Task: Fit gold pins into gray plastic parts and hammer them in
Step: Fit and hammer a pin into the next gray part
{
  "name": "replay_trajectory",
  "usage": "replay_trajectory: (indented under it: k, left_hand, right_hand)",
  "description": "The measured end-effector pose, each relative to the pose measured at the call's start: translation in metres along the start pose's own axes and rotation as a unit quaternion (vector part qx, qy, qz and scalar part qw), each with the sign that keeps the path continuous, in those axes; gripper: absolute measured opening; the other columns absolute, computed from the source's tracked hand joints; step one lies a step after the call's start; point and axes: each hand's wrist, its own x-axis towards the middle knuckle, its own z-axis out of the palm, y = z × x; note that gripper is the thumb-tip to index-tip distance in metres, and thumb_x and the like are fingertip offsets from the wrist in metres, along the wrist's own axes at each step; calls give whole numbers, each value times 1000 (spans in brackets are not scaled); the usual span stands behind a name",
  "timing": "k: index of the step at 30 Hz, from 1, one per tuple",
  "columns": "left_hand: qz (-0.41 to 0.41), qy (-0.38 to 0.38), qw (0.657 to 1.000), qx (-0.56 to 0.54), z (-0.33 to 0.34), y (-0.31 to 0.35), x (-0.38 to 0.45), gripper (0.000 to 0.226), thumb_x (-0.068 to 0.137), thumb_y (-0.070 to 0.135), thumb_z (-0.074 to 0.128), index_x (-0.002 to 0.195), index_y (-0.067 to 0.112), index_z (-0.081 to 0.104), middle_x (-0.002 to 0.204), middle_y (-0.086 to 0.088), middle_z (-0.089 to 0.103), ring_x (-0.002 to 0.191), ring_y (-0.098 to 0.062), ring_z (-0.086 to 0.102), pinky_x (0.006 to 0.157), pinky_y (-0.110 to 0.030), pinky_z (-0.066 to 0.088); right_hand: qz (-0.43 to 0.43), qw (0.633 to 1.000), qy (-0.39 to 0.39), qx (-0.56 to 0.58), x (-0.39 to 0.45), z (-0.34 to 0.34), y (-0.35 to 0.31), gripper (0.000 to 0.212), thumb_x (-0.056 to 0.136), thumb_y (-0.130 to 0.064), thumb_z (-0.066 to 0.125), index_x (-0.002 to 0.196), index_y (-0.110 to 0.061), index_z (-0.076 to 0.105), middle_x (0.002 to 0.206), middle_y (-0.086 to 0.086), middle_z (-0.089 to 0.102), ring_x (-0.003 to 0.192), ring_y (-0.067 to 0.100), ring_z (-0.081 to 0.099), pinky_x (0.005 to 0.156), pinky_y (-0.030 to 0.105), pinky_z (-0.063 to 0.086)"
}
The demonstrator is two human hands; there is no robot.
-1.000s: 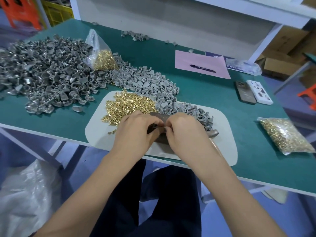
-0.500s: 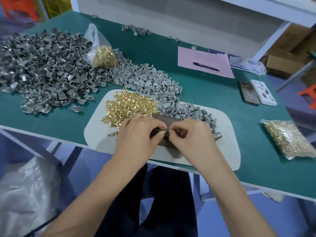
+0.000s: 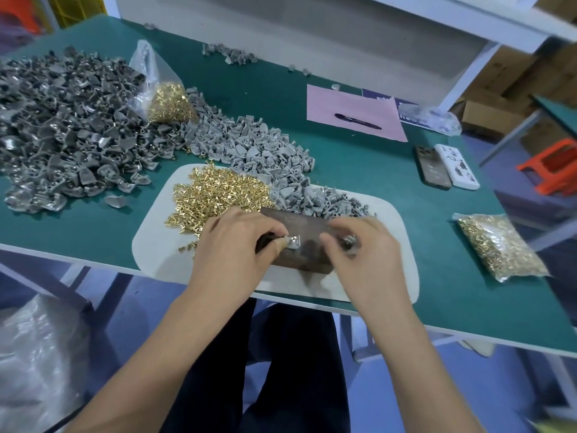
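Note:
A dark metal block (image 3: 307, 232) lies on a white mat (image 3: 153, 248) at the table's front edge. My left hand (image 3: 237, 245) pinches a small gray plastic part (image 3: 294, 242) and holds it down on the block. My right hand (image 3: 363, 257) is blurred, a little to the right of the part, its fingers curled round a shiny metal hammer (image 3: 349, 242) that is mostly hidden. Loose gold pins (image 3: 218, 192) are heaped on the mat just behind my left hand. A pile of light gray parts (image 3: 268, 151) runs behind the block.
A big heap of darker gray parts (image 3: 62, 135) covers the left of the green table. One bag of gold pins (image 3: 168, 101) leans on it, another bag of pins (image 3: 499, 245) lies at the right. Pink paper with a pen (image 3: 356, 120) and two phones (image 3: 443, 167) sit behind.
My hands were together over the block. My right hand has pulled away to the right and now grips the hammer, while the left keeps the gray part on the block.

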Motion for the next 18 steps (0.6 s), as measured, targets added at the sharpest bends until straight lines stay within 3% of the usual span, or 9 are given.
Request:
replay_trajectory:
  k: [2, 4, 7, 12, 14, 18]
  left_hand:
    - [-1, -7, 1000, -11, 0, 1, -1, 5, 87, 45, 70, 90, 41, 71, 93, 26, 65, 94, -8, 46, 86, -33, 33]
    - [4, -18, 1000, -15, 2, 5, -2, 6, 86, 46, 70, 90, 42, 72, 97, 25, 62, 100, -8, 45, 89, -34, 31]
    - [14, -16, 1000, -10, 8, 13, -2, 9, 84, 47, 71, 92, 43, 73, 96, 21, 56, 105, -8, 43, 91, -32, 28]
    - [16, -31, 999, -32, 15, 14, 5, 12, 84, 45, 70, 93, 40, 75, 101, 16, 57, 106, -10, 44, 93, -37, 38]
    - [18, -30, 998, -49, 15, 12, 6, 9, 85, 41, 73, 92, 38, 76, 101, 16, 59, 107, -11, 46, 91, -35, 40]
    - [24, -35, 997, -63, 11, 14, 7, 6, 86, 37, 75, 92, 36, 77, 95, 20, 63, 103, -11, 47, 88, -28, 36]
  right_hand:
    - [114, 985, 42, -125, -17, -10, 27, 19, 91, -41, 71, 105, -30, 70, 108, -3, 59, 105, 20, 51, 76, 34, 43]
    - [196, 960, -1, -200, -38, -16, 46, 34, 91, -50, 68, 114, -25, 64, 113, 5, 56, 110, 29, 46, 81, 41, 44]
    - [213, 964, -39, -156, -51, -20, 60, 29, 99, -40, 60, 120, -20, 60, 110, 5, 56, 107, 32, 54, 85, 45, 47]
    - [203, 953, -34, -221, -51, -36, 66, 22, 106, -41, 41, 113, -24, 53, 103, -4, 44, 79, 30, 53, 66, 40, 39]
    - [195, 963, -21, -185, -52, -43, 67, 27, 106, -42, 33, 100, -24, 52, 94, -3, 53, 72, 26, 52, 61, 39, 36]
    - [179, 984, -16, 9, -46, -50, 50, 35, 104, -50, 34, 89, -28, 56, 71, -3, 61, 62, 13, 54, 55, 32, 39]
